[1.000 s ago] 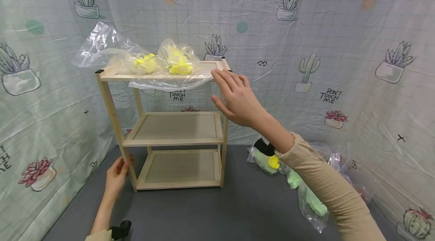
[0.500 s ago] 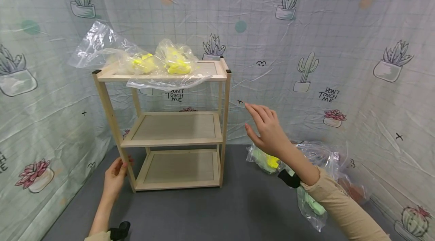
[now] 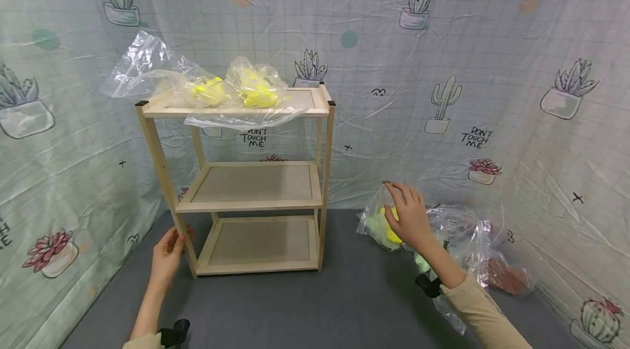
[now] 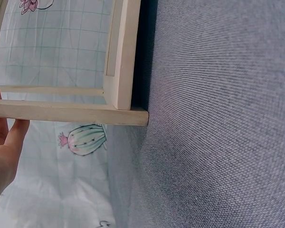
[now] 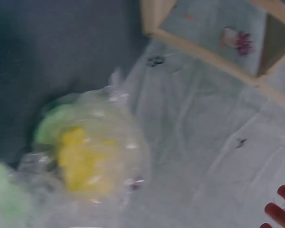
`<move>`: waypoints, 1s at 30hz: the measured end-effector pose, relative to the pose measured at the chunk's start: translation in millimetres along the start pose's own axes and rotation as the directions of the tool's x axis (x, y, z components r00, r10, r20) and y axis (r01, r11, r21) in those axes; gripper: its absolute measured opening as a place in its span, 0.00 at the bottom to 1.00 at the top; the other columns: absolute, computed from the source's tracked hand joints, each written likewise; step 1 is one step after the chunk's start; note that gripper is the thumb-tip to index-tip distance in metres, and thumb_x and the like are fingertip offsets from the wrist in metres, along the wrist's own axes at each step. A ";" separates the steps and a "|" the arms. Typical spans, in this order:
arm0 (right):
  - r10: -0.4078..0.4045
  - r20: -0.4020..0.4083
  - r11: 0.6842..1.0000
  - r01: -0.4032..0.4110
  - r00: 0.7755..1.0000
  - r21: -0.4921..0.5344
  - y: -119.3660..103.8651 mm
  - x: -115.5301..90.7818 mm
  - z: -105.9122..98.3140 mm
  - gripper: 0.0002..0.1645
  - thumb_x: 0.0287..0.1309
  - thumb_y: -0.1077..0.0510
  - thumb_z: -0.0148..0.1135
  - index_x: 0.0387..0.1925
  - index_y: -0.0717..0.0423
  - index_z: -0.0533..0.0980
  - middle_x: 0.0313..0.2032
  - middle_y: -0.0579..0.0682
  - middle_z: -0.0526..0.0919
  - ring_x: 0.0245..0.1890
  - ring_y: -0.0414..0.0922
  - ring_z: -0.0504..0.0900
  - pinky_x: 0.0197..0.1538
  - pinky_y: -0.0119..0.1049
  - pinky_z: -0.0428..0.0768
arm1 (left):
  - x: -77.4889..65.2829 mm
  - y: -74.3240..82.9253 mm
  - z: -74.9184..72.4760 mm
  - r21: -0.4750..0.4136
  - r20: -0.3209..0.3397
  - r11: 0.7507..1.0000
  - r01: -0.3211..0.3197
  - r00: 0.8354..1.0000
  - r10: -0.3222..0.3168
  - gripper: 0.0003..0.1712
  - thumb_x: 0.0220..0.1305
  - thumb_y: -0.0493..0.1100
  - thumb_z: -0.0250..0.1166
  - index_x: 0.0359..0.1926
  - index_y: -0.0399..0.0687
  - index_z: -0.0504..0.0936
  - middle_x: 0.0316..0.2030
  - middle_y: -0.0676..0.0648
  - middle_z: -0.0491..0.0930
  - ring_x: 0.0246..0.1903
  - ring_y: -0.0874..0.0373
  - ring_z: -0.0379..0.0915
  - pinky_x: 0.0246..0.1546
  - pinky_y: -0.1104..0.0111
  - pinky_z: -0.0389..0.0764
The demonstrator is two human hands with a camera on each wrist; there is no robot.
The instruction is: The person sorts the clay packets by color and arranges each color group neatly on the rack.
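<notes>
My left hand [image 3: 167, 257] grips the front left post of a three-tier wooden shelf rack [image 3: 251, 205], low on the post. The left wrist view shows its fingers [image 4: 15, 135] on both sides of the post [image 4: 61, 111]. My right hand [image 3: 409, 215] is over the table right of the rack, with relaxed fingers beside a clear bag [image 3: 376, 227] holding yellow and green pieces. In the right wrist view its fingertips [image 5: 279, 211] are at the right edge, apart from the bag. On the top tier lie two clear plastic bags with yellow contents [image 3: 260, 94].
More clear bags [image 3: 455, 217] lie at the right of the dark grey tabletop [image 3: 295, 310], one with a reddish-brown item [image 3: 506, 277]. A cactus-print curtain [image 3: 374, 64] surrounds the table. The rack's middle tier [image 3: 261, 182] and bottom tier [image 3: 266, 242] are bare.
My right hand has left the rack's top right corner, moving right and down to the bag with yellow and green pieces. My left hand stays on the post.
</notes>
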State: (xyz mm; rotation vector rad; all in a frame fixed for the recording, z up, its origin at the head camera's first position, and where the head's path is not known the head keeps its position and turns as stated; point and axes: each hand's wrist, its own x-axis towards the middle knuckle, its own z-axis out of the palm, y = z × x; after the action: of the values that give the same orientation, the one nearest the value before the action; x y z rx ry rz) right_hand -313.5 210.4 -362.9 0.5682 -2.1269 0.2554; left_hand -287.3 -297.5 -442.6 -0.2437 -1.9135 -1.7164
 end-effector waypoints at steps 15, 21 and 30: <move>0.331 0.429 0.941 -0.262 0.840 -0.213 40.6 -37.2 39.5 0.45 0.47 0.47 0.63 0.63 0.59 0.55 0.62 0.70 0.52 0.60 0.70 0.54 0.50 0.70 0.57 | -0.7 2.9 1.5 -0.039 0.006 0.999 -0.015 1.000 0.015 0.15 0.65 0.37 0.49 0.49 0.31 0.70 0.34 0.66 0.78 0.36 0.77 0.76 0.34 0.84 0.73; 0.343 0.460 0.935 -0.250 0.819 -0.253 51.4 -43.9 51.9 0.49 0.46 0.40 0.62 0.65 0.57 0.54 0.63 0.71 0.50 0.61 0.70 0.52 0.52 0.71 0.53 | -0.3 2.6 1.2 -0.033 0.010 0.999 -0.011 1.000 0.011 0.20 0.65 0.38 0.49 0.51 0.22 0.64 0.35 0.66 0.78 0.37 0.77 0.75 0.34 0.85 0.73; 0.336 0.567 0.934 -0.188 0.752 -0.304 55.2 -47.1 63.5 0.45 0.50 0.34 0.55 0.63 0.53 0.59 0.60 0.69 0.58 0.61 0.69 0.53 0.56 0.70 0.47 | -0.2 2.4 1.0 -0.028 0.008 1.000 -0.004 1.000 0.004 0.21 0.65 0.38 0.48 0.51 0.21 0.64 0.35 0.66 0.78 0.37 0.76 0.75 0.34 0.85 0.72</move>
State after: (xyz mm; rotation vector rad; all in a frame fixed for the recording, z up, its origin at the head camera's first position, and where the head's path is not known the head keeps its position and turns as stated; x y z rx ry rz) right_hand -362.6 248.6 -436.5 0.2127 -2.8332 -0.0394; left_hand -286.2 -296.1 -440.7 -0.2656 -1.8949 -1.7429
